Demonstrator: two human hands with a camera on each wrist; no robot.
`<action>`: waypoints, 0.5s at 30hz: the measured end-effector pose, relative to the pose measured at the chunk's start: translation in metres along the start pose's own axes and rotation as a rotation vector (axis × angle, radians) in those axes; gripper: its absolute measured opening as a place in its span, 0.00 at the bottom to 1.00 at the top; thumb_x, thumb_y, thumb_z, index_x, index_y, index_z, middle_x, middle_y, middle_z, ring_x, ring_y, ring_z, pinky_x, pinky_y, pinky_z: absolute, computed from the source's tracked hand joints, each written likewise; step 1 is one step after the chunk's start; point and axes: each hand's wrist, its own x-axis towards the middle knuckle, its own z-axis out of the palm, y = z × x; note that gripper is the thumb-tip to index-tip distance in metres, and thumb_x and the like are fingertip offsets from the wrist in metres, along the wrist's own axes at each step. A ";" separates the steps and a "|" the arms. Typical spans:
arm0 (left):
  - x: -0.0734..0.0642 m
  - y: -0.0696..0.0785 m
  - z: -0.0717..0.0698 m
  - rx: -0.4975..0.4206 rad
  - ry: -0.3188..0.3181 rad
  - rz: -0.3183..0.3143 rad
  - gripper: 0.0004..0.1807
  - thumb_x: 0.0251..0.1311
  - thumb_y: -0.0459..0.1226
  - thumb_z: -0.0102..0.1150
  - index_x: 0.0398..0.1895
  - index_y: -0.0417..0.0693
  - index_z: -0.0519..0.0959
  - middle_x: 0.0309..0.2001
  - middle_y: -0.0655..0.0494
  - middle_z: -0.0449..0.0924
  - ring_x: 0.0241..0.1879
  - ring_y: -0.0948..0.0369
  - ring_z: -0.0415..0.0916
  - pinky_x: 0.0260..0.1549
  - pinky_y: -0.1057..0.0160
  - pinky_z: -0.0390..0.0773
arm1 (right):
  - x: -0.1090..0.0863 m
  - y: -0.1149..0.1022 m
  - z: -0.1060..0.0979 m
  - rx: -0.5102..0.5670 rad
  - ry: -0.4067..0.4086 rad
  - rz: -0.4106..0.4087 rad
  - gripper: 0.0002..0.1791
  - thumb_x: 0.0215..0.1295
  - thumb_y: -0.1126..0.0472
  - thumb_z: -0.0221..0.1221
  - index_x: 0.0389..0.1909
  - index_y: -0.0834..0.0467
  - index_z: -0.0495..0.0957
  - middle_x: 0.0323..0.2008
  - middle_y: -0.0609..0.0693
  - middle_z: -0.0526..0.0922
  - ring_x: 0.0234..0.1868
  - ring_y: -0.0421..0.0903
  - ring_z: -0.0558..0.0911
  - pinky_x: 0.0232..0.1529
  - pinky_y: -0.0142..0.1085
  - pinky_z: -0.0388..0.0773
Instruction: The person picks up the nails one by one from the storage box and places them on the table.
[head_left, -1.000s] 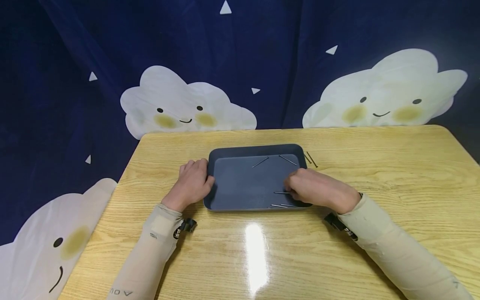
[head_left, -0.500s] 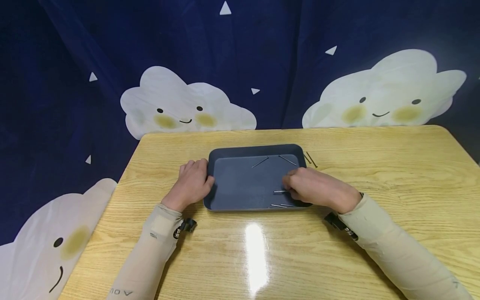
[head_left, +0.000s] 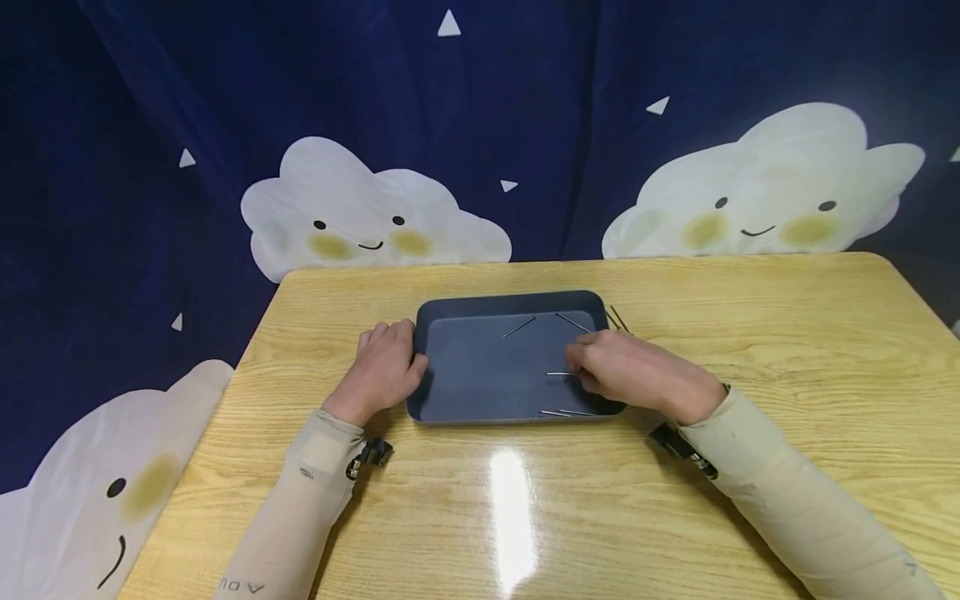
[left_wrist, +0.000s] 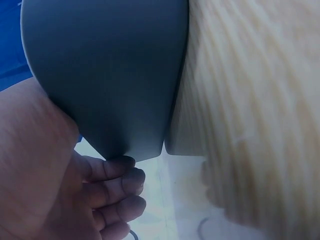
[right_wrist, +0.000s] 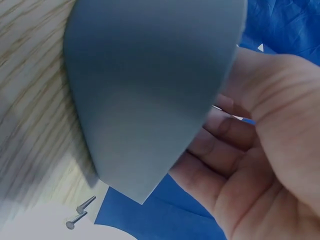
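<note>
A dark grey rectangular tray (head_left: 480,367) lies on the table in the head view. My left hand (head_left: 380,371) grips its left rim, thumb over the inside and fingers along the outer wall (left_wrist: 115,65). My right hand (head_left: 626,367) reaches over the right wall, fingers curled and pinching a thin metal nail (head_left: 559,374) that points left above the tray floor. Its other end is hidden by the fingers. Loose nails lie around it: one (head_left: 519,327) and another (head_left: 572,322) towards the back, and a pair (head_left: 567,412) along the front wall.
Outside the tray's back right corner, two nails (head_left: 618,318) lie on the wooden table (head_left: 750,333); their heads (right_wrist: 70,224) show in the right wrist view. A dark blue curtain (head_left: 555,100) with white clouds hangs behind the table's far edge.
The nail in my right hand has risen slightly off the tray floor, and that hand has shifted a little up and left. My left hand keeps its grip on the tray.
</note>
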 end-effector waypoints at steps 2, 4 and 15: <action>0.000 0.000 0.000 0.001 0.003 0.001 0.13 0.71 0.42 0.49 0.46 0.41 0.71 0.40 0.46 0.77 0.41 0.48 0.66 0.54 0.45 0.64 | 0.000 0.001 0.000 -0.003 0.003 0.001 0.13 0.61 0.74 0.63 0.24 0.53 0.76 0.24 0.44 0.78 0.24 0.36 0.74 0.29 0.31 0.73; 0.001 0.000 0.000 0.002 0.005 0.000 0.13 0.71 0.42 0.49 0.47 0.41 0.71 0.40 0.46 0.77 0.41 0.48 0.66 0.54 0.45 0.64 | 0.001 0.002 -0.001 -0.003 0.000 0.005 0.13 0.62 0.73 0.63 0.25 0.54 0.76 0.25 0.45 0.78 0.25 0.36 0.74 0.29 0.32 0.73; 0.000 0.000 0.000 0.002 -0.007 -0.008 0.14 0.72 0.43 0.50 0.49 0.41 0.71 0.42 0.46 0.78 0.42 0.48 0.67 0.55 0.44 0.64 | 0.000 0.002 -0.003 -0.014 0.008 0.024 0.10 0.63 0.74 0.62 0.27 0.56 0.80 0.26 0.46 0.79 0.26 0.38 0.76 0.30 0.33 0.75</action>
